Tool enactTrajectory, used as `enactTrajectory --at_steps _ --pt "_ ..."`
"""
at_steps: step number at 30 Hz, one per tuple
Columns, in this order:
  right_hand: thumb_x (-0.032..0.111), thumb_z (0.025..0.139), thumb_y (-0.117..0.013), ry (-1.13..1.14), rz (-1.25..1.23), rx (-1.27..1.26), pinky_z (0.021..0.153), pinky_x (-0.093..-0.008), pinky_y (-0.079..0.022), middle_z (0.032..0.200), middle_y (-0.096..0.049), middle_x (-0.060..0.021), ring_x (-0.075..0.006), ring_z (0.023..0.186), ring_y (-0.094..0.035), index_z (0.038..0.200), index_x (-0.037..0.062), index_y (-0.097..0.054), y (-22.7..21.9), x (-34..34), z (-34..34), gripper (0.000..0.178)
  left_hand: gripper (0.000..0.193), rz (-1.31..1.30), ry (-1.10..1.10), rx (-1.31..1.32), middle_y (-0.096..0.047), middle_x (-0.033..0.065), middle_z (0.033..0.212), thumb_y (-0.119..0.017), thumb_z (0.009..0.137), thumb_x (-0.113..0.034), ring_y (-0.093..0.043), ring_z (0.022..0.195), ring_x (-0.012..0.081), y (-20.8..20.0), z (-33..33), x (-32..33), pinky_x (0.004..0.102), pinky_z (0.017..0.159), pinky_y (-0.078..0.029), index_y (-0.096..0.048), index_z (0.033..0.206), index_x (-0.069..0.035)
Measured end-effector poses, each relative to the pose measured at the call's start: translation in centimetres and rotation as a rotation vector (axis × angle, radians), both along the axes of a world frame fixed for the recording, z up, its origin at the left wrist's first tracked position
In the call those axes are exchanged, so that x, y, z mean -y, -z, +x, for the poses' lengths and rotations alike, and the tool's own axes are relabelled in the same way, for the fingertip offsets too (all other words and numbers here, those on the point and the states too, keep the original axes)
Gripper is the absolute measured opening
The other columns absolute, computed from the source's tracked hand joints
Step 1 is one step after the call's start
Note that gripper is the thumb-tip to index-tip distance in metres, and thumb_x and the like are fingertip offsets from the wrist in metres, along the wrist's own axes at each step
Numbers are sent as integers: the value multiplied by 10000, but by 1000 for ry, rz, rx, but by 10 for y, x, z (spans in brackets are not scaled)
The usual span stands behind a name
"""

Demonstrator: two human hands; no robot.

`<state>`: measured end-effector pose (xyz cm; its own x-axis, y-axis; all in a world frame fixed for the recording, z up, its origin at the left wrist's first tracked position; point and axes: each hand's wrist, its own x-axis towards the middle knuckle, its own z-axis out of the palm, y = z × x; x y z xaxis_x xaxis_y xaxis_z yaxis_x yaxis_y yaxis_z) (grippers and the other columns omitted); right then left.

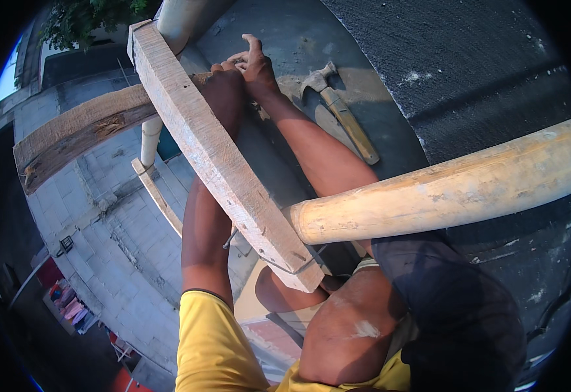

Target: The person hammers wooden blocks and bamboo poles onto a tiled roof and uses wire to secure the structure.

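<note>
My left hand [224, 95] is closed near the end of a rough timber [83, 127] that runs off to the left. What its fingers hold is hidden. Just to its right, my right hand [257, 68] has one finger stretched up and others reaching toward the left hand; I see nothing held in it. A pale squared timber beam [223, 153] slants over my left forearm, a thin tie wrapped around its near end and a bent nail beside it. On the grey surface right of my hands lies a claw hammer [341, 114] with a wooden handle.
A thick bamboo pole [442, 186] extends right from the beam. Another pole [181, 23] meets the beam's far end. Dark rough sheeting [468, 65] covers the upper right. Far below at left is a block wall [115, 215]. My bent knee [351, 326] is close below the beam.
</note>
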<state>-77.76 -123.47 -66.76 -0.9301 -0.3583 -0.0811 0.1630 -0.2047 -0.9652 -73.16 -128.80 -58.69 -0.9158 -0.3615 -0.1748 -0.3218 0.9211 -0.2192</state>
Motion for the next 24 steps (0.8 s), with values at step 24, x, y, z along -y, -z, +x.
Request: enactTrajectory --at_steps 24 --pt "308 792 -783 -756 1437 84 944 -430 -522 1247 -683 -96 -307 1154 -652 1205 127 -697 -57 -150 -34 459 131 -104 168 -36 -707 123 862 -591 874 -218 -710 818 324 22 -13 30 450 674 -559 -692 881 -137"
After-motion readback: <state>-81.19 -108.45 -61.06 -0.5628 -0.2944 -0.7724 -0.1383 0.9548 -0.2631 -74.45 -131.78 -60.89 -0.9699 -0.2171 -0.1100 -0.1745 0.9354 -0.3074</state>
